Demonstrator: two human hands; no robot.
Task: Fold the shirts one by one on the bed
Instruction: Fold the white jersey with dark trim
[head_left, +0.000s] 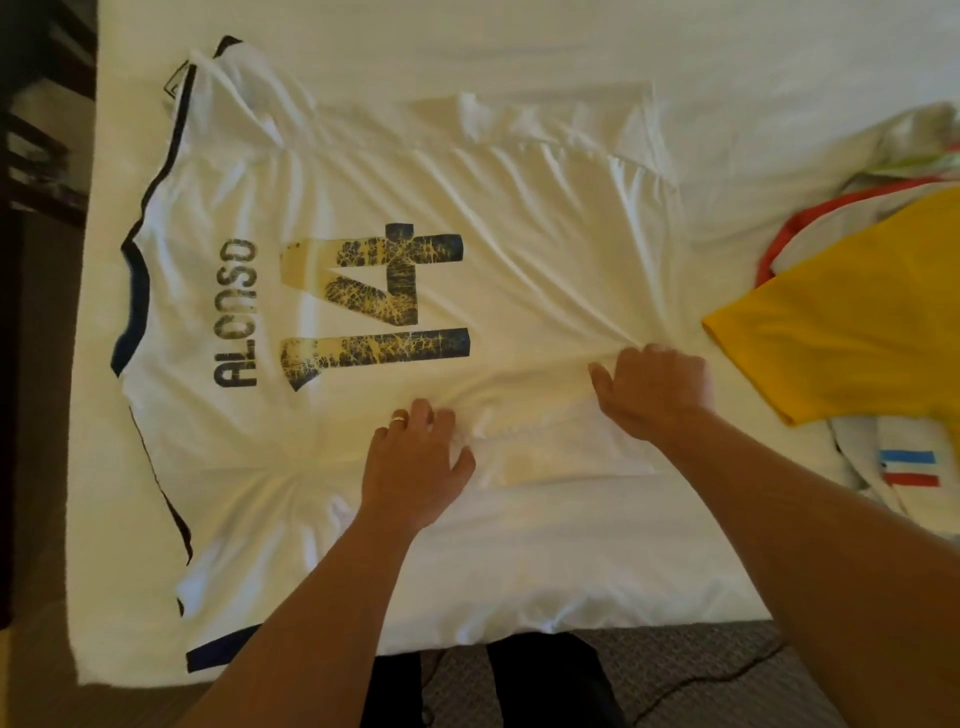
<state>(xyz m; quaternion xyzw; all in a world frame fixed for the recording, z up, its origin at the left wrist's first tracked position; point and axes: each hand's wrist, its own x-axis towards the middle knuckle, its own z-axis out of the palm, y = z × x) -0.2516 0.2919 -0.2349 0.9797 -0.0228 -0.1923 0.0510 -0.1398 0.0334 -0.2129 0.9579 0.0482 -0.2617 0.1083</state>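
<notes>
**Fold risk: near edge bunching, pile too close**

White jersey lies back-side up across the bed, collar toward the left edge, hem toward the right. "ALONSO 14" print faces up. Fabric is wrinkled, with creases running diagonally toward the near side.

Left hand grips a bunch of cloth at the near edge, fingers curled into it, ring visible. Right hand has its fingers curled over the fabric nearer the hem; whether it pinches or only presses, I cannot tell for sure, though it looks like a grip. A folded-in patch sits between the two hands.

Likely failure modes:
- Hands grip at uneven depth, so the fold line could run skewed against the print.
- Existing creases get trapped under the fold if not smoothed first.
- Near sleeve hangs at the bed corner; its weight could drag the shoulder off line.
- Yellow shirt and the pile of other shirts sit just beside the hem; a wide sweep of the right hand could snag them.
</notes>
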